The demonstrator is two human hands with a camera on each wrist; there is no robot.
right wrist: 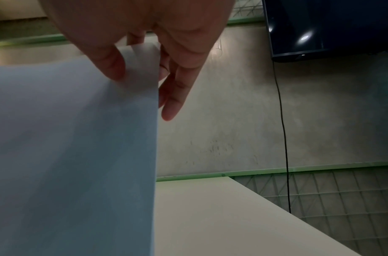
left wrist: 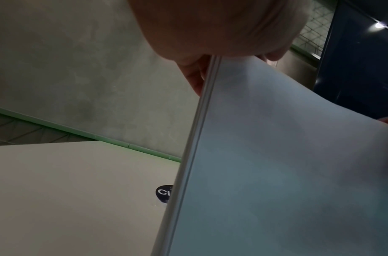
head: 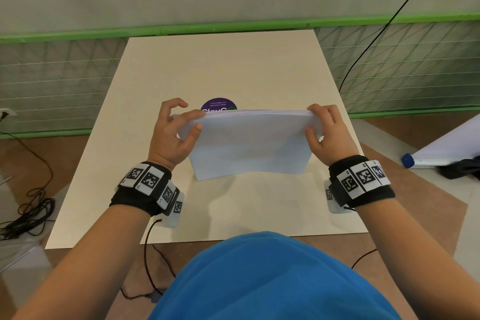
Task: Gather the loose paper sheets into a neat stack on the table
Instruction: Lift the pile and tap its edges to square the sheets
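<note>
Two hands gripping paper stack (head: 249, 143), I am noting: left hand (head: 172, 135) pinching left end, thumb on front; right hand (head: 328, 132) pinching right end likewise. Stack standing on edge, leaning, lower edge resting on table (head: 233, 67), partly covering purple sticker (head: 219, 105) behind stack.

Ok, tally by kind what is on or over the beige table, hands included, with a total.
Bundle of white paper sheets, stood on edge: 1
Round purple sticker: 1
Hands gripping the bundle, left hand and right hand: 2
Total: 4
</note>
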